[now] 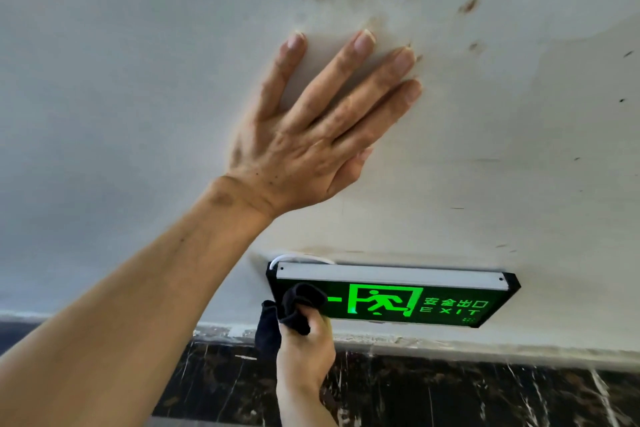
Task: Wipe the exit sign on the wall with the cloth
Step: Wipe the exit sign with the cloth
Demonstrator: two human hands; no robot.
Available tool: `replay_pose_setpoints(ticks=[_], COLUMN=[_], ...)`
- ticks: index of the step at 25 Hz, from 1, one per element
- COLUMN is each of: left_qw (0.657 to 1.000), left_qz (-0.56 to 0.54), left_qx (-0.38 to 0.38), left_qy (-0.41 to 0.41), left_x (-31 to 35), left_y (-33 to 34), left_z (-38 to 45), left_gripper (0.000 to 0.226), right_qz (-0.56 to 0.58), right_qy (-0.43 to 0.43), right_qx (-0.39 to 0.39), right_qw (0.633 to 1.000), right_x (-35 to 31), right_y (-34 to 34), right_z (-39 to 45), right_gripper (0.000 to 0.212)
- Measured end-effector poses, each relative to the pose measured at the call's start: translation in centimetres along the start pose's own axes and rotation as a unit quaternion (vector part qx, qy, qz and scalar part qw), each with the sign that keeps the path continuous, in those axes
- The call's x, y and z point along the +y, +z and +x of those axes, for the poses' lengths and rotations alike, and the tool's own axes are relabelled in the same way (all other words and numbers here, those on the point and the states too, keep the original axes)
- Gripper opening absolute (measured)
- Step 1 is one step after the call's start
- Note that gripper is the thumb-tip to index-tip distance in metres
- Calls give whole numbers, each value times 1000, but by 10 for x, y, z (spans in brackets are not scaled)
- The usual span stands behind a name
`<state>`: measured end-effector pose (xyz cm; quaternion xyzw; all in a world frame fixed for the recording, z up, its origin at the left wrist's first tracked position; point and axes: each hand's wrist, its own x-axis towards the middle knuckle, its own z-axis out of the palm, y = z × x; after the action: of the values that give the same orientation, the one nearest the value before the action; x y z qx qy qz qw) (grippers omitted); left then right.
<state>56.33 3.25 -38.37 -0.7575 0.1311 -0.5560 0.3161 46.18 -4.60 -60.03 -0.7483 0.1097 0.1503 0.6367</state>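
Left hand point(304, 135) pressing flat, fingers splayed, on wall point(121, 80). At 6 o'clock, right hand point(304, 343) clutching black cloth point(294, 305), rubbing exit sign point(398, 302) at left end; rest likely unwiped.

White wall point(121, 87) carrying the exit sign point(391, 298), with my left grip point(311, 146) flat against it.

The wall is pale painted plaster, smudged with brownish marks above my fingers and flecked with small dark spots out to the right. My left grip is spread open on it, palm pressed flat, well above the sign. The exit sign is fixed low on the wall, a black frame with a pale strip along its top edge and a lit green face showing a running figure and the word EXIT. A thin white cable point(294, 257) curls out at its upper left corner against the plaster. Below, the wall meets a dark marble skirting point(450, 392) veined with white.
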Motion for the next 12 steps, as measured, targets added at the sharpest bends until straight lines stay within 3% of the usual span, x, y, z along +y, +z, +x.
replay_pose_setpoints(ticks=[3, 12], left_qw=[1000, 1000], left_qz=[2, 18], left_qx=[-2, -11], left_qy=[-1, 13], left_x=[0, -2], left_y=[0, -4], left_z=[1, 0], left_gripper=[63, 68], right_qz=[53, 144], right_qy=[70, -19], right_qx=[-1, 23], right_qw=[996, 989], right_x=[-4, -34], right_y=[9, -32], right_z=[-6, 2], right_gripper=[24, 22])
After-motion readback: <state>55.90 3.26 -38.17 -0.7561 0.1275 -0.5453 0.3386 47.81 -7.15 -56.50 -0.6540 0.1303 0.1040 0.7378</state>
